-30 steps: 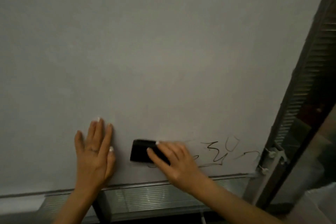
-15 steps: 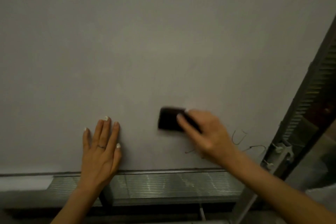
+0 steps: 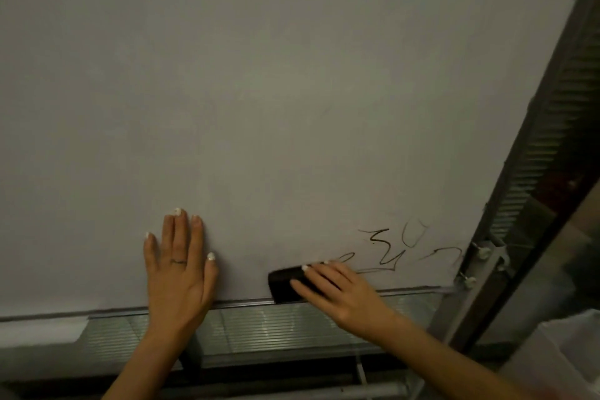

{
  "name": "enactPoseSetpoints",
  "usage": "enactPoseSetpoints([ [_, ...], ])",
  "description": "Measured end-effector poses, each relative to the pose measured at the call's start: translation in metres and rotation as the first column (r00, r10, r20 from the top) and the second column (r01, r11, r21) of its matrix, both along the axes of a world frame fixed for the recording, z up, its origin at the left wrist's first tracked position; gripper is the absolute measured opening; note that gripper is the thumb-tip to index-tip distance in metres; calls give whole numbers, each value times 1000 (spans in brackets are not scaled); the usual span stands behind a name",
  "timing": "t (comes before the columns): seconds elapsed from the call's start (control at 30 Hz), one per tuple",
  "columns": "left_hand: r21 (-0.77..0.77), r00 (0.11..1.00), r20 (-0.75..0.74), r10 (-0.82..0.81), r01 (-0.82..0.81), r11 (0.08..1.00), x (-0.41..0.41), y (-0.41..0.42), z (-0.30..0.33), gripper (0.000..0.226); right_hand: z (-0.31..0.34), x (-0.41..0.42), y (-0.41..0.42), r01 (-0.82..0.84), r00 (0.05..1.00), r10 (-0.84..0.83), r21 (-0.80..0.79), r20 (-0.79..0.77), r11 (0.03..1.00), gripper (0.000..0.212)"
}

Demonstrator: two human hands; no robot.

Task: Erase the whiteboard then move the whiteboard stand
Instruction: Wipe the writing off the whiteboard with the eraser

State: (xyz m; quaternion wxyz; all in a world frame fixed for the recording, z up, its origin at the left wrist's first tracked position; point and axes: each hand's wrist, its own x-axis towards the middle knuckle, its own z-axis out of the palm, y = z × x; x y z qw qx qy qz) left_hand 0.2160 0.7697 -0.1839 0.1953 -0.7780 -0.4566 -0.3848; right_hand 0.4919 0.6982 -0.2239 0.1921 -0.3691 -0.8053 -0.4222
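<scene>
A large whiteboard (image 3: pixel 276 91) fills most of the view, mostly wiped. Black marker scribbles (image 3: pixel 393 250) remain at its lower right corner. My right hand (image 3: pixel 341 292) presses a black eraser (image 3: pixel 287 282) against the board just above the bottom frame edge, left of the scribbles. My left hand (image 3: pixel 178 269) lies flat on the board with fingers spread, a ring on one finger, holding nothing. The grey stand upright (image 3: pixel 480 273) with bolts runs along the board's right edge.
A ribbed metal tray (image 3: pixel 276 331) runs under the board's bottom edge. A slatted grey panel (image 3: pixel 558 127) stands to the right of the board. Something pale (image 3: pixel 568 354) sits at the lower right. Pipes or stand bars (image 3: pixel 324 391) show below the tray.
My right hand swept the eraser up and to the right, then back down to the bottom edge near the scribbles. My left hand stayed flat on the board.
</scene>
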Motion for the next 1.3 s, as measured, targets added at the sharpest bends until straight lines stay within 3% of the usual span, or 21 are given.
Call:
enactPoseSetpoints([
  [0.17, 9, 997, -72, 24, -23, 1000, -3, -4, -1, 62, 11, 38, -16, 17, 994, -13, -42, 111, 999, 39],
  [0.27, 13, 998, -49, 40, -40, 999, 1, -4, -2, 63, 55, 60, -23, 92, 992, -89, 31, -95, 995, 31],
  [0.33, 11, 999, 14, 40, -40, 999, 6, -4, -3, 64, 92, 75, -26, 192, 933, -189, -19, -307, 981, 30],
  [0.4, 58, 999, 36, -7, 5, 998, 17, -7, -4, 67, 122, 83, -28, 254, 849, -180, 84, -497, 964, 40],
  [0.5, 186, 978, -134, -158, 181, 966, 40, -12, -4, 60, 138, 84, -31, 268, 754, -86, 185, -652, 945, 52],
  [0.57, 197, 970, -167, -174, 206, 959, 55, -10, 0, 57, 131, 76, -32, 269, 708, -58, 193, -703, 944, 55],
  [0.63, 178, 978, -142, -152, 176, 968, 64, -8, 3, 57, 108, 67, -31, 260, 725, -68, 180, -685, 949, 63],
  [0.8, 159, 976, -158, -149, 174, 972, 62, -3, 0, 57, 2, 65, -32, 209, 891, -152, 89, -428, 974, 91],
  [0.93, 179, 973, -182, -141, 173, 969, 60, -1, 0, 57, -42, 65, -35, 232, 936, -218, 18, -276, 973, 78],
  [1.03, 191, 972, -187, -140, 176, 966, 59, 0, -1, 57, -43, 74, -36, 199, 960, -198, -13, -198, 980, 70],
  [1.13, 202, 967, -208, -146, 189, 961, 56, 1, -1, 57, -32, 98, -41, 157, 988, -157, -43, -3, 987, 55],
  [1.2, 210, 962, -222, -156, 204, 956, 54, 1, 0, 56, -14, 119, -47, 178, 981, -179, 17, 81, 984, 59],
  [1.3, 217, 965, -209, -160, 205, 954, 54, 1, 2, 55, 34, 141, -56, 249, 968, -247, 175, -34, 953, 69],
])
